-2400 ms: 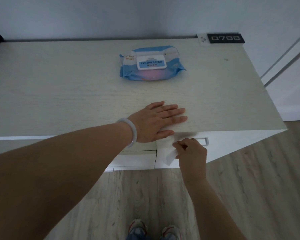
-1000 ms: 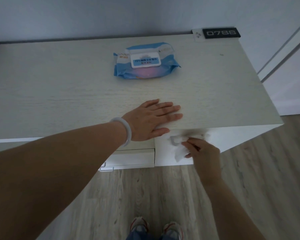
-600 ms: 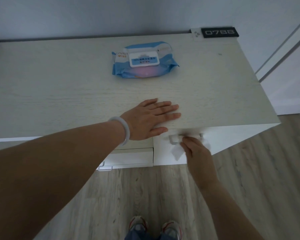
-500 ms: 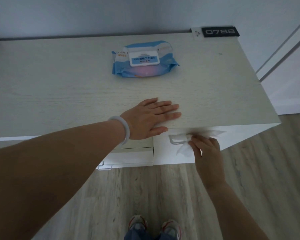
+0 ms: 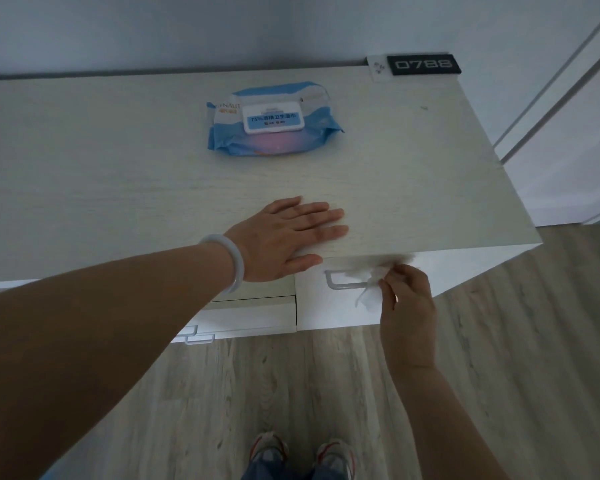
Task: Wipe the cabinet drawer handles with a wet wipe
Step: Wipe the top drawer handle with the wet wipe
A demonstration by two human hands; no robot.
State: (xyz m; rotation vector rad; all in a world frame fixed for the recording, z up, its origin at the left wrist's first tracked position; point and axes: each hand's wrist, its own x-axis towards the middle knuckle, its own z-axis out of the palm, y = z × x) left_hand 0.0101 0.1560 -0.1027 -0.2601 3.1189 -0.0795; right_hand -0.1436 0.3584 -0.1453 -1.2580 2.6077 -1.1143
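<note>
Below the cabinet top, right hand (image 5: 407,306) pinches wet wipe (image 5: 369,284) on the horizontal handle (image 5: 340,280); left hand (image 5: 284,237) lies flat, its grip wide.

Right hand (image 5: 406,303) slid wet wipe (image 5: 371,284) rightward along handle (image 5: 343,281).

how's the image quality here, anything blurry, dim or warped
Head view: dim, bluish, underexposed light. Motion blur smears the wet wipe and the right hand at the drawer handle; the left hand and wipes pack look sharper. Wide-angle distortion bows the cabinet top edges.
</note>
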